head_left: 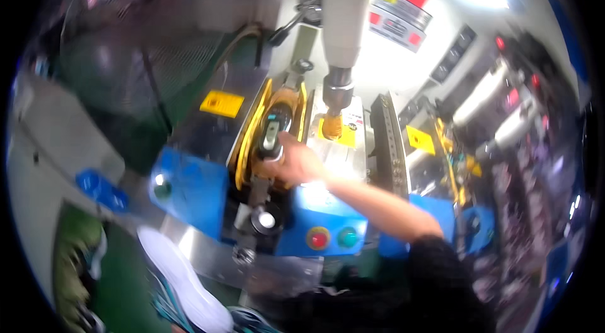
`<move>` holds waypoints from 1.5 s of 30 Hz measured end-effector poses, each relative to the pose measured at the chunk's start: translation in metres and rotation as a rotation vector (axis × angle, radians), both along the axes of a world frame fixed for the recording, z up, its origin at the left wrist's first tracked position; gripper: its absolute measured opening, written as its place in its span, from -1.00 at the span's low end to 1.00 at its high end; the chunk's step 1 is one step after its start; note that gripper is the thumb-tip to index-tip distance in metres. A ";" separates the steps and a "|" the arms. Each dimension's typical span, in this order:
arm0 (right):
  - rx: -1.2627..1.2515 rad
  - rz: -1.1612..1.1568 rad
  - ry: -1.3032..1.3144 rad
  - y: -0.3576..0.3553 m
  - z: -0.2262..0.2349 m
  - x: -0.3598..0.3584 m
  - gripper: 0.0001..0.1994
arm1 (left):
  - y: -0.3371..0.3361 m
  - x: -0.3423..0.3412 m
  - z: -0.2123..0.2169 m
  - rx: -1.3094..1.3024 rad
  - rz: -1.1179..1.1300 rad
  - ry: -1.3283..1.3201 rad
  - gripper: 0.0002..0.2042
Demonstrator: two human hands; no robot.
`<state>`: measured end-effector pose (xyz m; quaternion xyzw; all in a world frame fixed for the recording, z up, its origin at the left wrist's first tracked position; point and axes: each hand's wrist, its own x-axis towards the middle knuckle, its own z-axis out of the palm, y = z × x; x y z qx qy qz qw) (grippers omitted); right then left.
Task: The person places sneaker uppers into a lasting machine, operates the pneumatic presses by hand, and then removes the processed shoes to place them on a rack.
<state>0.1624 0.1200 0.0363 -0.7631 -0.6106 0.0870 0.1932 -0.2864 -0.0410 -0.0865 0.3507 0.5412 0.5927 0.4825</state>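
My right hand (299,161) reaches in from the lower right, thumb and fingers closed round the near end of a dark shoe (276,120). This shoe has a pale panel inside its opening and sits between two upright yellow pads (249,141) of a pressing machine. Blur hides its finer details. Below, at the lower left, a shoe with a white sole (179,279) and teal upper lies sole upward, with part of another teal shoe (249,319) beside it. My left hand cannot be made out.
A pale press column (343,24) with a metal end stands over the neighbouring station. Blue housings (189,188) line the front, with a red button (317,238) and a green button (348,237). A black lever (287,29) sticks out behind. Green shoes (79,251) are at far left.
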 end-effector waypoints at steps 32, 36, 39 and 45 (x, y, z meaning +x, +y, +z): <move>-0.426 0.099 0.919 -0.482 -0.208 -0.386 -0.12 | -0.356 -0.136 0.035 -0.137 0.068 -0.439 -0.76; -0.245 -0.165 0.547 -0.441 -0.289 -0.462 -0.15 | -0.322 -0.217 0.013 -0.263 0.001 -0.438 -0.77; -0.389 -0.075 0.582 -0.411 -0.272 -0.486 -0.30 | -0.312 -0.263 0.011 -0.220 0.003 -0.349 -0.80; -0.437 -0.434 1.088 -0.467 -0.209 -0.437 -0.51 | -0.265 -0.241 0.021 -0.039 -0.371 -0.371 -0.78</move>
